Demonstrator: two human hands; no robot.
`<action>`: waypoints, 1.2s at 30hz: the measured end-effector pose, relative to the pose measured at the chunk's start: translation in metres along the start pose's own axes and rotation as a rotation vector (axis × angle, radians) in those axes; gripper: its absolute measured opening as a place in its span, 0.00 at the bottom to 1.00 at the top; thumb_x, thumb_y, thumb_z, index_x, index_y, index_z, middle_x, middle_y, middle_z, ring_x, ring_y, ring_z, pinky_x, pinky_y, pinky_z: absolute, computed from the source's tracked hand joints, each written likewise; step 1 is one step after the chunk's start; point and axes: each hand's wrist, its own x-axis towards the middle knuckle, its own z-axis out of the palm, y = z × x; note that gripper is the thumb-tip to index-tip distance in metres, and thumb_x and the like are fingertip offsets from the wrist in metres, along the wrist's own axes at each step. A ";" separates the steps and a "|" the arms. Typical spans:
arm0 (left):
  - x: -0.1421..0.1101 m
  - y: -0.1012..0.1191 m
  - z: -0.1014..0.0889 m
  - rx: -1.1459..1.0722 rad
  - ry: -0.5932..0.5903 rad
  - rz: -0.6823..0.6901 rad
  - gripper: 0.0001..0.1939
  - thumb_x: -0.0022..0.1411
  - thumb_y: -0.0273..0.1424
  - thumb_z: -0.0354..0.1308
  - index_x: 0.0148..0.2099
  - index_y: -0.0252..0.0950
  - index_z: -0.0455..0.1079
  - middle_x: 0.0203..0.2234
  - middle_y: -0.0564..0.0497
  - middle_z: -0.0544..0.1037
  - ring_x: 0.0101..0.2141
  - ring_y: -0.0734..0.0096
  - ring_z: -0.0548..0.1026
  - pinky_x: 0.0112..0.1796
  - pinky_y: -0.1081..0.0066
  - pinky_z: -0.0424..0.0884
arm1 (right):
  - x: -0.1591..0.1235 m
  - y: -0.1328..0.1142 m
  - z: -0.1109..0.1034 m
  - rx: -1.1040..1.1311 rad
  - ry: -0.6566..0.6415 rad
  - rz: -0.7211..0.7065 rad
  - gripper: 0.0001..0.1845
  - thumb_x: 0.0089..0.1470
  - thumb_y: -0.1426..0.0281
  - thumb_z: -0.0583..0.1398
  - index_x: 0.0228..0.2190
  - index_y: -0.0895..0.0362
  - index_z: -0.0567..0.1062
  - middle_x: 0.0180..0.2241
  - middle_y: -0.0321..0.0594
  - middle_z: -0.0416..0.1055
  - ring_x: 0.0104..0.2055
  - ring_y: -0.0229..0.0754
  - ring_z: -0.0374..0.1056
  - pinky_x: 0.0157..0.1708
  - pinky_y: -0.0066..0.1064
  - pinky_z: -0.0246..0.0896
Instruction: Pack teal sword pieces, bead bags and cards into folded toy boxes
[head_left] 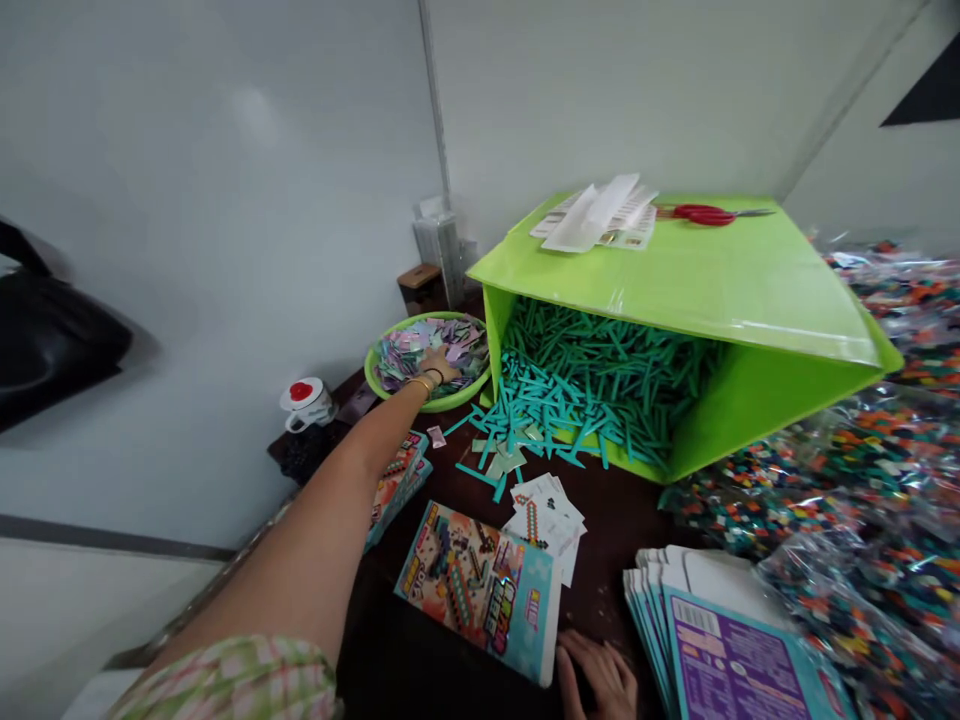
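Observation:
My left arm stretches far across the dark table, and my left hand [439, 366] reaches into a green bowl [390, 385] heaped with small pastel paper pieces [420, 345]; its fingers rest down among them, curled, and whatever they grip is hidden. My right hand [600, 675] lies flat at the near edge, fingers spread, touching the corner of a colourful printed toy box [480, 590]. Just beyond that box lies a small fan of white leaflets [547, 515].
A bright green box [675, 280] on its side spills teal plastic sticks [555, 410]; papers and red scissors [709, 214] lie on top. Bags of coloured pieces [862, 480] fill the right. A stack of flat purple cartons [720, 640] sits near right. A white cup [306, 403] stands at left.

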 end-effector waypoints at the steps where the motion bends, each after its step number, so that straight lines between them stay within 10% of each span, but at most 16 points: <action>1: 0.000 0.000 0.003 -0.008 -0.005 -0.017 0.23 0.66 0.36 0.66 0.60 0.36 0.71 0.58 0.41 0.73 0.54 0.55 0.76 0.53 0.53 0.75 | 0.001 0.005 -0.003 -0.005 -0.041 -0.024 0.26 0.68 0.49 0.54 0.36 0.49 0.86 0.36 0.42 0.84 0.40 0.51 0.81 0.48 0.44 0.68; 6: 0.005 -0.005 -0.014 -0.114 0.044 -0.079 0.19 0.68 0.36 0.64 0.58 0.35 0.71 0.54 0.42 0.75 0.51 0.59 0.77 0.51 0.55 0.76 | 0.008 0.015 -0.014 -0.056 -0.082 -0.206 0.23 0.71 0.55 0.53 0.40 0.48 0.86 0.37 0.38 0.85 0.39 0.48 0.82 0.42 0.40 0.70; 15: 0.004 -0.003 -0.120 -0.374 0.194 -0.104 0.04 0.62 0.25 0.62 0.41 0.32 0.75 0.35 0.50 0.80 0.39 0.67 0.78 0.42 0.69 0.75 | 0.021 -0.032 -0.012 0.019 0.143 -0.064 0.26 0.71 0.52 0.52 0.35 0.51 0.84 0.33 0.40 0.83 0.35 0.48 0.79 0.44 0.42 0.66; 18: -0.035 0.024 -0.103 -0.493 0.038 -0.021 0.10 0.55 0.21 0.58 0.40 0.33 0.75 0.28 0.54 0.78 0.31 0.71 0.77 0.35 0.73 0.73 | 0.025 -0.042 -0.016 0.088 0.112 0.020 0.25 0.71 0.53 0.53 0.34 0.51 0.84 0.34 0.41 0.83 0.37 0.48 0.79 0.46 0.43 0.64; 22: -0.114 0.078 -0.033 -0.599 -0.335 0.085 0.14 0.49 0.23 0.62 0.41 0.34 0.76 0.28 0.54 0.80 0.26 0.71 0.77 0.32 0.70 0.76 | 0.029 -0.046 -0.019 0.137 0.113 0.078 0.22 0.70 0.56 0.54 0.35 0.52 0.83 0.33 0.42 0.83 0.37 0.48 0.78 0.48 0.44 0.64; 28: -0.194 0.168 0.058 -0.566 -0.661 0.239 0.16 0.55 0.33 0.68 0.46 0.34 0.78 0.41 0.43 0.84 0.43 0.60 0.82 0.47 0.63 0.78 | 0.030 -0.048 -0.022 0.152 0.096 0.115 0.20 0.69 0.58 0.55 0.35 0.52 0.83 0.34 0.42 0.83 0.38 0.47 0.78 0.49 0.45 0.64; 32: -0.189 0.175 0.064 -0.464 -0.684 0.355 0.20 0.52 0.37 0.73 0.48 0.39 0.80 0.48 0.45 0.83 0.56 0.56 0.77 0.58 0.63 0.71 | 0.028 -0.043 -0.022 0.167 0.123 0.101 0.22 0.70 0.55 0.54 0.35 0.52 0.83 0.34 0.42 0.83 0.37 0.48 0.79 0.49 0.45 0.65; 36: -0.137 0.124 0.022 -0.282 -0.654 0.353 0.11 0.50 0.37 0.74 0.33 0.37 0.81 0.32 0.48 0.84 0.40 0.57 0.83 0.46 0.65 0.78 | 0.023 -0.035 -0.017 0.141 0.131 0.096 0.25 0.70 0.52 0.53 0.35 0.52 0.84 0.34 0.43 0.84 0.38 0.49 0.79 0.48 0.45 0.66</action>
